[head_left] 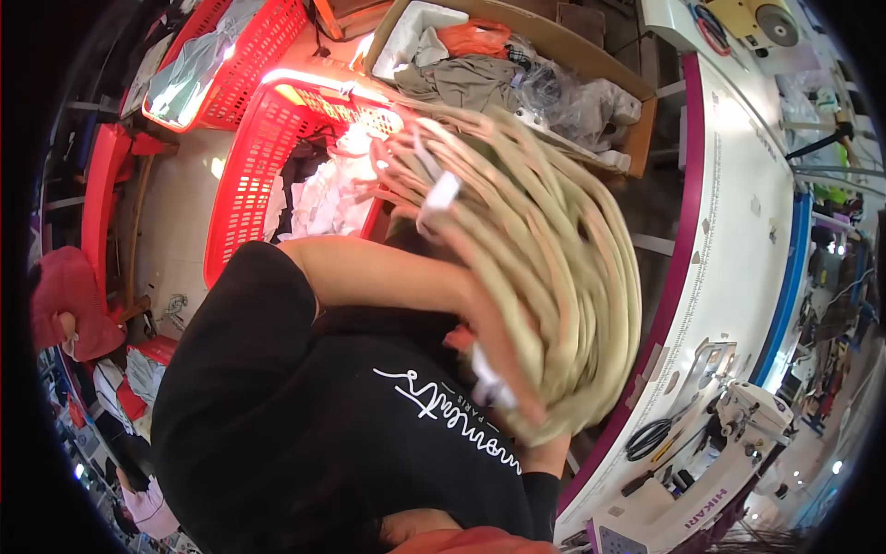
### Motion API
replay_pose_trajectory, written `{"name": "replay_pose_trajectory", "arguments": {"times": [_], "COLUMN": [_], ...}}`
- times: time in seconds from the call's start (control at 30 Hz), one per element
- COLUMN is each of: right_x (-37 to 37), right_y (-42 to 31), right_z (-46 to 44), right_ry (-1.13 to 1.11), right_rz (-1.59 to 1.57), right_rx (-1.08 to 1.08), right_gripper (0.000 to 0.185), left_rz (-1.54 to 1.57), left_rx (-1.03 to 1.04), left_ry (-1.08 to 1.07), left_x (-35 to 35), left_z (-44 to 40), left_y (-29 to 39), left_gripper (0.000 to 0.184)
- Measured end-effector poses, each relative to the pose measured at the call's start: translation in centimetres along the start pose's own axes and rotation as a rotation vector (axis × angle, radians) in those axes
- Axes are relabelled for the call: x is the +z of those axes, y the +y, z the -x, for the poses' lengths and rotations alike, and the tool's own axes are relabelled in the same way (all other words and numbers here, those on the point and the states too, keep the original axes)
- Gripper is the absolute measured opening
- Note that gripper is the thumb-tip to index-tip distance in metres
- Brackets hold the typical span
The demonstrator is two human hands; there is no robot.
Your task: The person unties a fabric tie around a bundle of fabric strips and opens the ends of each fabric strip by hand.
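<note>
A large bundle of khaki fabric [563, 268], folded in many layers, fills the space in front of my chest and is smeared by motion. White ties or tags [441, 196] show on its left side. One forearm reaches across my body to the bundle, and the other arm comes up at its lower end. Both hands are hidden or blurred against the cloth, so their fingers cannot be made out.
Red baskets [245, 185] with cloth stand at the left. A cardboard box [637, 111] holds fabric and plastic. A white worktable [738, 185] with a purple edge and a sewing machine [701, 489] lies at the right. A person in red [78, 300] is far left.
</note>
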State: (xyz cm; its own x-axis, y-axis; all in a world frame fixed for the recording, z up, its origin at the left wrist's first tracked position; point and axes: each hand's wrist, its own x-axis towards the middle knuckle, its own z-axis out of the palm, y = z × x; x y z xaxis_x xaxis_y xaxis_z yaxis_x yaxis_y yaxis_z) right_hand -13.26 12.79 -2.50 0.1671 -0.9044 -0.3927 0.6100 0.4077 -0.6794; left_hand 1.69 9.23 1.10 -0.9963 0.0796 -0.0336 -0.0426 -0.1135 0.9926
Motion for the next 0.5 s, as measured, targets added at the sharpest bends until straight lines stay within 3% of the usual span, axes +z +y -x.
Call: {"name": "replay_pose_trajectory", "arguments": {"times": [0.13,0.2,0.23,0.33,0.37,0.43,0.5], "right_x": [1.0,1.4,1.4,0.9,0.8,0.7,0.8], "right_y": [0.5,0.1,-0.6,-3.8,-4.5,-4.5,-2.8], "right_z": [-1.2,-2.0,-2.5,-3.6,-3.7,-3.4,-2.6], "right_ry": [-0.229,-0.307,-0.329,-0.380,-0.394,-0.400,-0.411], "right_rz": [0.101,0.118,0.112,0.050,0.040,0.068,0.132], "right_rx": [-0.104,-0.167,-0.208,-0.332,-0.363,-0.358,-0.302], "right_gripper": [0.050,0.051,0.052,0.054,0.054,0.056,0.058], "left_rz": [-0.264,-0.122,-0.086,0.067,0.361,0.242,0.455], "left_rx": [-0.083,-0.362,-0.406,0.025,-0.032,-0.094,0.111], "left_ry": [-0.239,-0.407,-0.401,-0.101,-0.182,-0.172,-0.091], "left_x": [1.4,0.0,-0.1,2.0,1.6,2.2,3.4], "left_z": [-0.3,0.6,1.0,1.6,2.5,2.0,1.8], "left_y": [2.1,3.8,3.9,-2.2,-1.8,-2.0,-2.0], "left_gripper": [0.074,0.079,0.072,0.064,0.058,0.058,0.057]}}
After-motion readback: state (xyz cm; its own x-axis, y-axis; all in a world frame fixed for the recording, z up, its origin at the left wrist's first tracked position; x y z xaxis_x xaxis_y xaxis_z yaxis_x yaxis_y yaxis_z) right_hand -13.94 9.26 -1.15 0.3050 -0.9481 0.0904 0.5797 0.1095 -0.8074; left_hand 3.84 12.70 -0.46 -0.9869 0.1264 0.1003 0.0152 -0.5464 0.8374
